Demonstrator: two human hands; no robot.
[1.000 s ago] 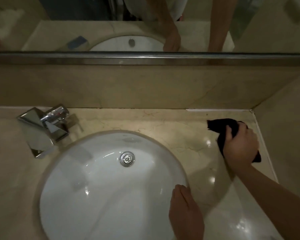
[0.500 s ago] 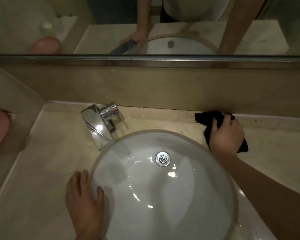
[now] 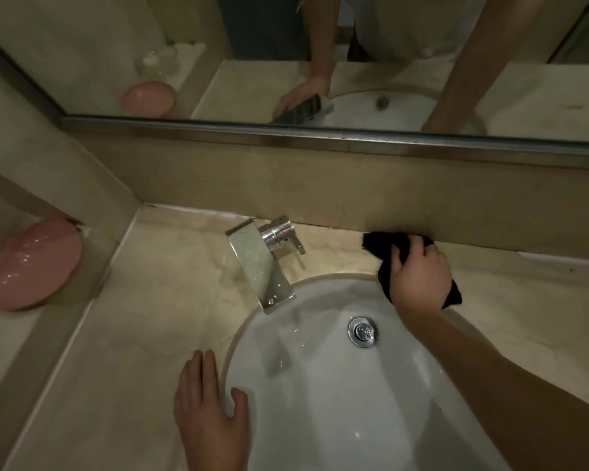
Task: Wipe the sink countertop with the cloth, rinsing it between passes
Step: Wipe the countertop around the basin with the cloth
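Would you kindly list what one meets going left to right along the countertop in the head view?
Pink dish → left hand → faucet → drain → right hand holding the black cloth.

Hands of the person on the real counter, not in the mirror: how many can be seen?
2. The left hand rests flat on the sink rim, front left. The right hand grips the black cloth behind the basin, right of the faucet.

The beige countertop [image 3: 157,321] (marble-veined) carries a chrome faucet [image 3: 262,263] and black cloth [image 3: 385,246].
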